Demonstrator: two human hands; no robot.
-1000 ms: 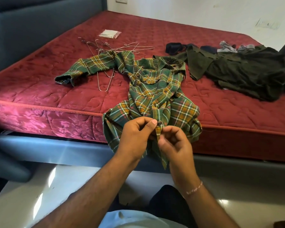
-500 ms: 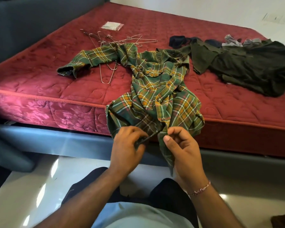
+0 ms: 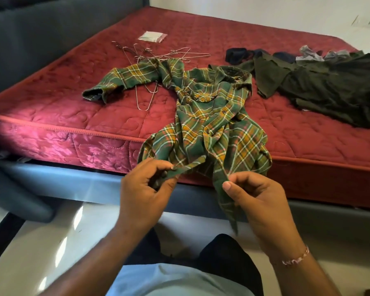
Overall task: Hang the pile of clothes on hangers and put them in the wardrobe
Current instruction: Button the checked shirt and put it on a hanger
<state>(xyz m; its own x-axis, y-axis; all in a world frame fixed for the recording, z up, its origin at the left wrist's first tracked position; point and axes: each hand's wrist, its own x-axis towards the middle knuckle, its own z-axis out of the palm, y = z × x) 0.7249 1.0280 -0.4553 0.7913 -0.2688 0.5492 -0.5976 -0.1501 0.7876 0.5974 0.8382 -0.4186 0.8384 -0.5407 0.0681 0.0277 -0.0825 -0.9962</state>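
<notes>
**Holding the shirt hem, hangers not yet touched**

Watching from my end, I see both hands at the bottom of the plaid shirt (image 3: 209, 116), which lies bunched on the mattress (image 3: 51, 112) with its tails hanging over the edge. The left hand (image 3: 143, 189) has its fingers curled, pinching one front edge of the hem; the right hand (image 3: 259, 197) pinches the other edge between thumb and fingers. The two edges are held apart.

The wire hangers (image 3: 154, 58) lie tangled beyond the shirt, one partly under its sleeve. The dark clothes (image 3: 333, 88) are heaped to the right.

My worries: a tug on the hem could drag the whole shirt off the bed, since so much already overhangs. Lifting one hanger may bring the tangle along, or snag the sleeve lying over it.
</notes>
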